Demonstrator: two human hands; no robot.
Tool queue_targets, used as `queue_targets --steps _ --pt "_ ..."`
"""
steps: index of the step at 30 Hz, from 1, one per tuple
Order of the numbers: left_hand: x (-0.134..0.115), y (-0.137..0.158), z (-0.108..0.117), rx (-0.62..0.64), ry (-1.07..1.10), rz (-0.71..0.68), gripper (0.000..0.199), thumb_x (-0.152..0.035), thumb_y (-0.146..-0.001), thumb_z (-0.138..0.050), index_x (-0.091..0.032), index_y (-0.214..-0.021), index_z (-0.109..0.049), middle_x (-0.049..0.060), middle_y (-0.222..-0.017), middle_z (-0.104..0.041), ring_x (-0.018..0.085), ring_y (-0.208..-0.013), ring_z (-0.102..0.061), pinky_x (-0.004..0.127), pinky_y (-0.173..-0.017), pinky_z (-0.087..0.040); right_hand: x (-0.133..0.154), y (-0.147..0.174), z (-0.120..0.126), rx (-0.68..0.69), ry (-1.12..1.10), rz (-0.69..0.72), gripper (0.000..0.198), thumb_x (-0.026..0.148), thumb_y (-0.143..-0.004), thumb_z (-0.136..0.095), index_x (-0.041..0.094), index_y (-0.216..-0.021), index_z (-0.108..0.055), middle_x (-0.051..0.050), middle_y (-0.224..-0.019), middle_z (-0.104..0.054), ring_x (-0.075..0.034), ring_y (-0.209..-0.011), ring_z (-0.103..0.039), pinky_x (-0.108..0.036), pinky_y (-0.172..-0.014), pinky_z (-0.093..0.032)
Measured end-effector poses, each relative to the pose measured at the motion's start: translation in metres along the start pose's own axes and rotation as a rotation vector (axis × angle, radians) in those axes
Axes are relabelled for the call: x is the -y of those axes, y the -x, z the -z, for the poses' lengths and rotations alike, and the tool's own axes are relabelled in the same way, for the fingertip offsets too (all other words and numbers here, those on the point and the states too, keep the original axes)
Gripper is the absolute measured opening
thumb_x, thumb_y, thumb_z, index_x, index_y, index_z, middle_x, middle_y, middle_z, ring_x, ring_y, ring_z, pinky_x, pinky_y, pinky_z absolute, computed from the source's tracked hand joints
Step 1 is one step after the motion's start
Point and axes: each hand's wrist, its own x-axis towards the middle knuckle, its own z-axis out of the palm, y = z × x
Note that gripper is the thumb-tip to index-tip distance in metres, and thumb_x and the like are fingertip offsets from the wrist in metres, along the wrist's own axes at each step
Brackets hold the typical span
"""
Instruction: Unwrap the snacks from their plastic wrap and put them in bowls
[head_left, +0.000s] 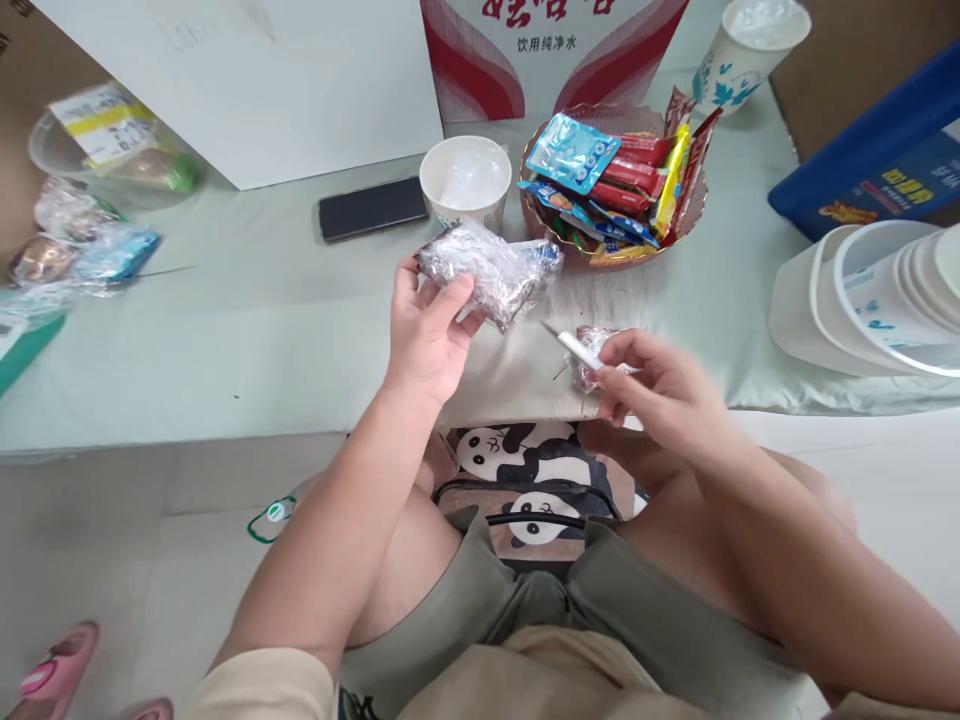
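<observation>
My left hand (429, 335) grips a packet wrapped in crumpled clear plastic film (491, 270), with dark and blue parts showing through. The thumb lies on its near side. In my right hand (660, 385) is a small white-handled knife (576, 347), pinched between thumb and fingers. Its thin metal tip points up and left, a little apart from the packet. Beneath that hand, a second film-wrapped bundle (589, 370) lies on the table, partly covered by the fingers. A paper cup (457, 212) with clear plastic inside stands just behind the packet.
A glass bowl (540, 235) of snack packets stands behind my hands, with a phone (373, 209) left of the cup. Large boxes (322, 90) line the back. Stacked tubs (806, 310) stand at right, and wrapped items (75, 245) at left. The table's front edge (187, 438) is near my knees.
</observation>
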Motion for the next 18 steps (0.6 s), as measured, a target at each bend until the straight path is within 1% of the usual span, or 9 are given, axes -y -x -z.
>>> queue_targets --steps 3,5,8,9,11,12,14,16,18 --pt "0.006 0.006 0.003 -0.013 -0.102 0.040 0.059 -0.035 -0.070 -0.089 -0.031 -0.108 -0.045 0.000 -0.117 -0.060 0.018 -0.104 -0.066 0.028 -0.079 -0.056 -0.003 -0.001 0.027 -0.247 0.123 0.090 0.030 0.045 -0.080 -0.071 0.023 -0.098 -0.063 -0.001 -0.076 -0.066 -0.015 -0.055 -0.062 -0.030 -0.049 -0.048" --pt "0.011 0.014 0.001 0.013 -0.305 0.110 0.052 -0.030 -0.072 -0.086 -0.028 -0.104 -0.045 0.000 -0.108 -0.058 0.015 -0.091 -0.064 0.028 -0.075 -0.054 -0.006 -0.006 0.047 -0.401 0.321 0.055 0.028 0.042 -0.079 -0.069 0.024 -0.100 -0.066 -0.003 -0.083 -0.069 -0.016 -0.059 -0.061 -0.034 -0.056 -0.048" --pt "0.013 0.025 -0.003 0.080 -0.774 0.158 0.040 -0.023 -0.074 -0.080 -0.024 -0.097 -0.047 0.002 -0.102 -0.055 0.016 -0.089 -0.060 0.034 -0.080 -0.053 -0.017 -0.016 0.070 -0.449 0.663 -0.115 0.021 0.034 -0.082 -0.063 0.024 -0.100 -0.069 -0.007 -0.088 -0.071 -0.023 -0.071 -0.064 -0.044 -0.071 -0.051" --pt "0.011 0.027 -0.003 0.089 -0.907 0.128 0.038 -0.021 -0.074 -0.079 -0.023 -0.097 -0.049 0.003 -0.106 -0.055 0.018 -0.094 -0.060 0.036 -0.085 -0.053 -0.023 -0.020 0.076 -0.442 0.750 -0.156 0.020 0.031 -0.083 -0.062 0.024 -0.100 -0.069 -0.009 -0.091 -0.072 -0.027 -0.078 -0.066 -0.048 -0.077 -0.052" --pt "0.005 0.029 -0.002 0.105 -1.062 0.004 0.039 -0.020 -0.074 -0.079 -0.023 -0.103 -0.053 0.006 -0.117 -0.054 0.021 -0.108 -0.059 0.040 -0.095 -0.052 -0.035 -0.027 0.083 -0.458 0.866 -0.140 0.020 0.027 -0.084 -0.062 0.023 -0.102 -0.069 -0.014 -0.102 -0.073 -0.035 -0.098 -0.069 -0.055 -0.089 -0.051" --pt "0.002 0.028 0.000 0.138 -1.092 -0.064 0.041 -0.021 -0.075 -0.080 -0.024 -0.107 -0.054 0.007 -0.123 -0.054 0.022 -0.114 -0.058 0.041 -0.100 -0.051 -0.040 -0.030 0.084 -0.485 0.900 -0.085 0.020 0.025 -0.083 -0.062 0.022 -0.102 -0.069 -0.016 -0.107 -0.073 -0.037 -0.106 -0.068 -0.057 -0.095 -0.050" --pt "-0.003 0.026 0.003 0.261 -1.130 -0.142 0.044 -0.024 -0.076 -0.080 -0.024 -0.114 -0.057 0.008 -0.130 -0.057 0.024 -0.124 -0.057 0.041 -0.108 -0.048 -0.047 -0.032 0.080 -0.552 0.915 0.103 0.021 0.025 -0.084 -0.061 0.021 -0.103 -0.069 -0.018 -0.112 -0.072 -0.038 -0.113 -0.067 -0.058 -0.101 -0.048" --pt "-0.005 0.024 0.006 0.389 -1.181 -0.116 0.043 -0.028 -0.079 -0.080 -0.024 -0.116 -0.060 0.007 -0.133 -0.060 0.026 -0.127 -0.058 0.042 -0.110 -0.047 -0.046 -0.030 0.068 -0.579 0.878 0.328 0.020 0.029 -0.087 -0.058 0.022 -0.103 -0.068 -0.016 -0.107 -0.073 -0.035 -0.107 -0.068 -0.055 -0.097 -0.051" --pt "-0.004 0.022 0.008 0.445 -1.219 -0.049 0.036 -0.030 -0.083 -0.077 -0.024 -0.115 -0.063 0.007 -0.134 -0.063 0.027 -0.124 -0.061 0.042 -0.107 -0.049 -0.038 -0.026 0.048 -0.504 0.832 0.513 0.020 0.032 -0.090 -0.056 0.023 -0.104 -0.067 -0.013 -0.103 -0.073 -0.032 -0.101 -0.068 -0.051 -0.091 -0.052"
